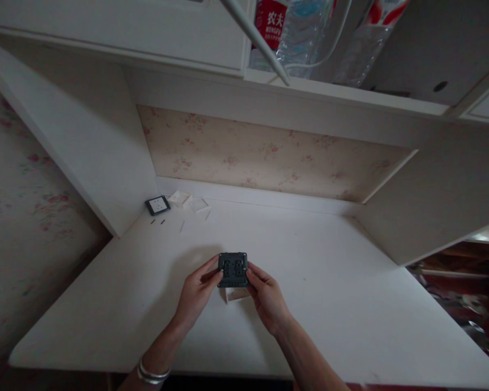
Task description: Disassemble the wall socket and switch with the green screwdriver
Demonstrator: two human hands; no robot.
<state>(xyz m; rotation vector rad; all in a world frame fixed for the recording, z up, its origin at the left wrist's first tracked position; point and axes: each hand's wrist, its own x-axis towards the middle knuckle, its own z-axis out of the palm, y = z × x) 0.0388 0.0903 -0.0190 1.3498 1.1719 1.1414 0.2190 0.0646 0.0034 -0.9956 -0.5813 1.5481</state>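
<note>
Between my two hands is a dark square wall switch module (233,270), held upright with two black mechanism blocks on the side facing me. My left hand (196,287) pinches its left edge, thumb in front. On the opposite edge, my right hand (268,293) grips it the same way. Directly below and behind the module, a white mounting box (237,294) sits on the desk, partly hidden by the module and my right fingers.
On the white desk (330,304), at the back left, lie a dark-framed white socket (158,205), a white box (180,199), a clear frame (199,205) and several small strips and screws. Overhead, a shelf holds water bottles (303,32), and a white lamp arm or cable (256,38) hangs down.
</note>
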